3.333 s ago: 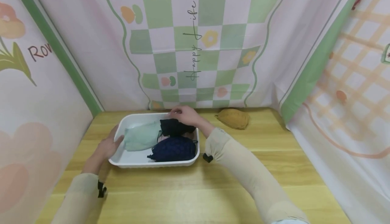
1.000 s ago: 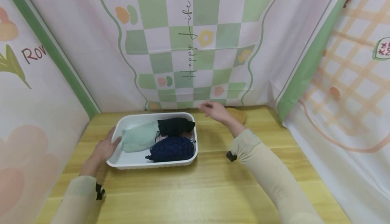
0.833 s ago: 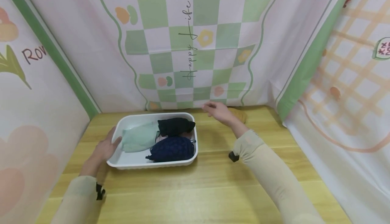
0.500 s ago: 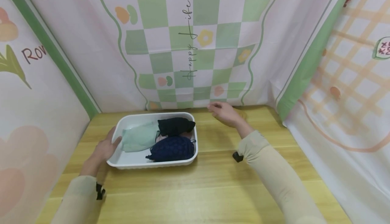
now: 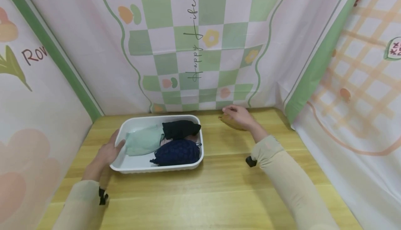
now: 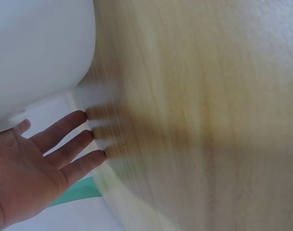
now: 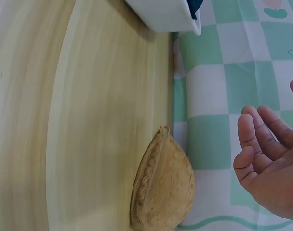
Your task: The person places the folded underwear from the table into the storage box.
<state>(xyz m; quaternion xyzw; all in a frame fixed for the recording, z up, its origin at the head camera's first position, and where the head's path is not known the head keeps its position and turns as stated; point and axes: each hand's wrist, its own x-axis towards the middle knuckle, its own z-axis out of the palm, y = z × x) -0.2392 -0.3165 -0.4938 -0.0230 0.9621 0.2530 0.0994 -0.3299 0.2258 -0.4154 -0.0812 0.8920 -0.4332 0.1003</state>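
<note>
My left hand (image 5: 108,152) holds the left end of a white plastic tray (image 5: 156,170), thumb over the rim. In the left wrist view, the other fingers (image 6: 64,127) spread straight below the tray wall (image 6: 40,53). Inside the tray lie a folded mint garment (image 5: 142,141), a black one (image 5: 181,129) and a navy lace one with thin straps (image 5: 178,152). My right hand (image 5: 240,116), its fingers loosely bent and holding nothing, hovers over a mustard folded bra (image 5: 230,123) and partly hides it. The right wrist view shows its scalloped trim and small loop.
The wooden table (image 5: 175,198) carries the tray at back left and the mustard bra at back right. A checked curtain (image 5: 185,42) hangs along the back edge, with more printed cloth (image 5: 338,111) at both sides.
My right hand has left the black garment in the tray and moved right, over the mustard bra. My left hand keeps its hold on the tray, which stays in place.
</note>
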